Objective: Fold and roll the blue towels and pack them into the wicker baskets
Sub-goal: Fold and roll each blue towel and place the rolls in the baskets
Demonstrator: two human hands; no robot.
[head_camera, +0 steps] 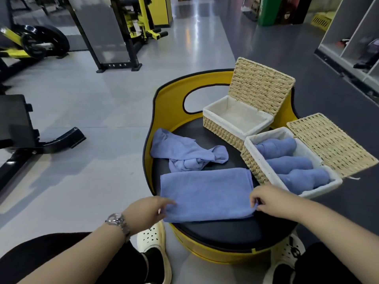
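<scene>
The folded blue towel [207, 193] lay flat on the black padded seat [225, 232] that served me as a counter, its long axis running left to right across my front, so that one short end pointed at each of my hands. My right hand [266, 198] was at the near right corner, where the fingers [255, 202] pinched the cloth between thumb and forefinger and puckered it a little; my left hand [147, 210] was at the near left corner, its fingers loosely curled with the tips touching the edge (whether they truly held the cloth there I could not tell). Both hands stood on the near long edge, neither one nearer than the other, so I judged the next move, a fold away from me or a roll from one end, would turn on that left-to-right lie. Just behind the folded towel sat a crumpled towel [188, 152], not yet folded. To the right, just beside the folded towel's far right corner, stood the near wicker basket [254, 169] with its lid thrown back and three rolled towels [291, 162] lying side by side within. Farther back was the second wicker basket [223, 130], lid raised, showing only its white lining.
</scene>
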